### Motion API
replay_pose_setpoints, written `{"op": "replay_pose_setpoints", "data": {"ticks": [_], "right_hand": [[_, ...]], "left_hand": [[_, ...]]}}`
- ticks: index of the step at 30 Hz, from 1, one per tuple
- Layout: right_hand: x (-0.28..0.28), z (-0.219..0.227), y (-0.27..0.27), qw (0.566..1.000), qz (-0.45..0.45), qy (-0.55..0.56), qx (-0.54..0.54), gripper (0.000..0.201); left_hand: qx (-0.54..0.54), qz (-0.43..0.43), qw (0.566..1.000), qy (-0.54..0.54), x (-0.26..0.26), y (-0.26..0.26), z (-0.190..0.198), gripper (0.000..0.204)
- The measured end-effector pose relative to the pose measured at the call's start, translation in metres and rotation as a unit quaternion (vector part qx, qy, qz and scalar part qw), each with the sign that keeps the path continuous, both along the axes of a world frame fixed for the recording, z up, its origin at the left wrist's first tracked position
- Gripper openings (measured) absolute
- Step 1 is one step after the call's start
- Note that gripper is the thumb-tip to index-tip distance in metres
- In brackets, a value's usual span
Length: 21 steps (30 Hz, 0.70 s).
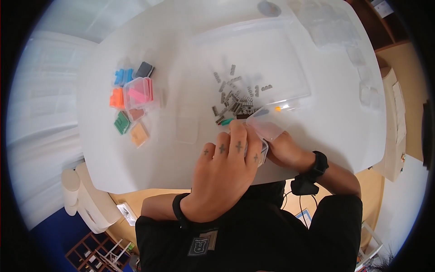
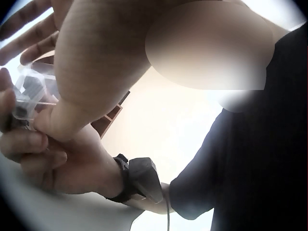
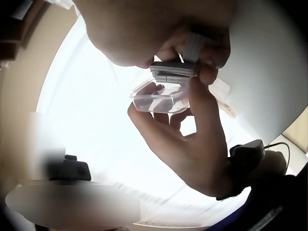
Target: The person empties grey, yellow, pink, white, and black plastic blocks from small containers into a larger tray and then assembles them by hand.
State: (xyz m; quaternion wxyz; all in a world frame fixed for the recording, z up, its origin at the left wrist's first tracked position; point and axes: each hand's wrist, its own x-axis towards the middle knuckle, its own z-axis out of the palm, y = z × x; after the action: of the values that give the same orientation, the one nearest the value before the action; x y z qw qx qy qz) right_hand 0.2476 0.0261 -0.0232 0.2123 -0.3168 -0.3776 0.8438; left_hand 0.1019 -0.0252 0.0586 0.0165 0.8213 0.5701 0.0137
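My left hand [image 1: 226, 165] grips a small clear plastic box [image 3: 161, 102] between thumb and fingers. Its clear lid [image 1: 271, 121] stands raised on the far side. My right hand [image 1: 287, 148] is at the box's right side; the right wrist view shows its curled fingers around a grey ridged stack [image 3: 193, 45] that looks like toy bricks. More grey bricks [image 3: 172, 71] lie stacked at the box's mouth. In the left wrist view both hands close in on the box [image 2: 34, 91]. Beyond them, a loose pile of grey bricks [image 1: 235, 102] is spread over the white table [image 1: 181, 167].
At the left stand small clear boxes with blue [image 1: 123, 77], orange [image 1: 117, 97], pink [image 1: 138, 94], green [image 1: 121, 122] and tan pieces [image 1: 139, 134]. A flat clear lid [image 1: 186, 130] lies left of the pile. Clear plastic packaging [image 1: 328, 25] is at the far right.
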Motion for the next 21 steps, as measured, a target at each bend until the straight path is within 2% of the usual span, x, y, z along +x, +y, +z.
{"op": "replay_pose_setpoints", "data": {"ticks": [2,3,5,7,9,10,11,12,13,15,17,19,20,21], "right_hand": [[-0.004,0.015,0.005,0.986,-0.07,0.005,-0.149,0.043],[-0.001,0.016,0.007,0.986,-0.075,0.006,-0.148,0.043],[0.006,0.016,0.01,0.977,-0.017,0.029,-0.212,0.047],[0.003,0.023,0.011,0.979,-0.033,0.045,-0.195,0.046],[0.001,0.021,0.012,0.981,-0.045,0.061,-0.177,0.048],[0.001,0.016,0.013,0.982,-0.032,0.087,-0.163,0.048],[0.001,0.012,0.015,0.982,-0.018,0.113,-0.149,0.048],[0.001,0.014,0.015,0.982,-0.019,0.112,-0.149,0.048],[0.0,0.017,0.016,0.982,-0.027,0.101,-0.159,0.048],[0.0,0.018,0.017,0.981,-0.034,0.09,-0.169,0.049],[0.001,0.016,0.018,0.988,-0.01,0.097,-0.118,0.053],[0.002,0.014,0.019,0.988,-0.013,0.11,-0.108,0.053],[0.002,0.013,0.02,0.988,-0.017,0.123,-0.097,0.054],[0.003,0.013,0.021,0.987,-0.015,0.123,-0.098,0.054]], "left_hand": [[0.001,0.012,1.0,-0.01,-0.002,0.004,0.006,0.066],[-0.001,0.024,1.0,-0.02,-0.004,0.006,0.009,0.067],[0.011,0.031,0.998,-0.047,-0.01,0.01,0.012,0.06],[0.022,0.042,0.996,-0.074,-0.016,0.011,0.011,0.052],[0.023,0.042,0.988,-0.15,-0.021,0.009,0.008,0.061],[0.023,0.041,0.988,-0.15,-0.023,0.007,0.006,0.061],[0.019,0.06,0.979,-0.195,-0.025,0.005,0.003,0.062],[0.015,0.078,0.967,-0.241,-0.028,0.002,0.002,0.064],[0.014,0.077,0.967,-0.242,-0.03,0.0,0.002,0.064],[0.001,0.144,0.945,-0.294,-0.038,-0.004,0.003,0.064],[0.004,0.174,0.931,-0.321,-0.049,-0.011,-0.004,0.064],[-0.007,0.228,0.902,-0.368,-0.057,-0.02,-0.011,0.064],[-0.007,0.23,0.901,-0.367,-0.058,-0.025,-0.014,0.064],[-0.058,0.252,0.882,-0.394,-0.058,-0.03,-0.016,0.065]]}}
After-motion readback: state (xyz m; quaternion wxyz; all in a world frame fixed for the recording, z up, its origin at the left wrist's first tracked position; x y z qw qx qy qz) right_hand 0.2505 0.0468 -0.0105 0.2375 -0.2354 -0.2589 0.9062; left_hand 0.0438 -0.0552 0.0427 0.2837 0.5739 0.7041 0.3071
